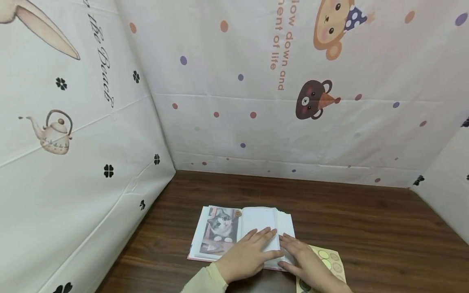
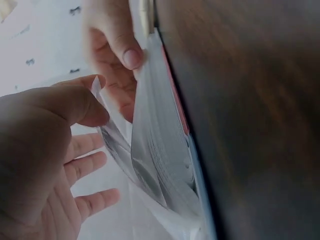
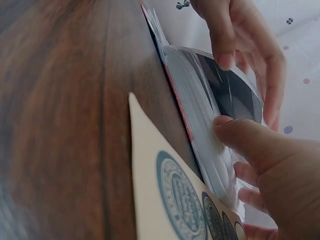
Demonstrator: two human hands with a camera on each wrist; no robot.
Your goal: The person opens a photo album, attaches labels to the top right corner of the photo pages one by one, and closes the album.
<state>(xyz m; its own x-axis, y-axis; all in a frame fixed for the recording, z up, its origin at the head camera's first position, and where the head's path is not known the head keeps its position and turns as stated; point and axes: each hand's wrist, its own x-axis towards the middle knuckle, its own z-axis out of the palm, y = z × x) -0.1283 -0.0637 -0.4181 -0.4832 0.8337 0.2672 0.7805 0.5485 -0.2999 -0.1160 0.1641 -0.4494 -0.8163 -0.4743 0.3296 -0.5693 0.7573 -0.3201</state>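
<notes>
A photo album (image 1: 286, 221) with clear sleeves lies spread on the table. Its left page holds a grey-and-white cat photo (image 1: 220, 228), with a small round sticker (image 1: 238, 213) at the upper right corner. My left hand (image 1: 246, 254) reaches over the right-hand side. In the left wrist view, its thumb and index finger pinch the edge of a raised clear leaf (image 2: 118, 145). A dark picture shows through that leaf in the right wrist view. My right hand (image 1: 305, 260) rests at the album's right edge, its thumb touching the page stack (image 3: 195, 100).
A yellow sheet of round stickers (image 1: 335, 256) lies right of the album, partly beneath my right hand and forearm. Around them is the dark wooden table (image 1: 384, 236). White printed cloth walls (image 1: 220, 134) enclose it at the back and both sides.
</notes>
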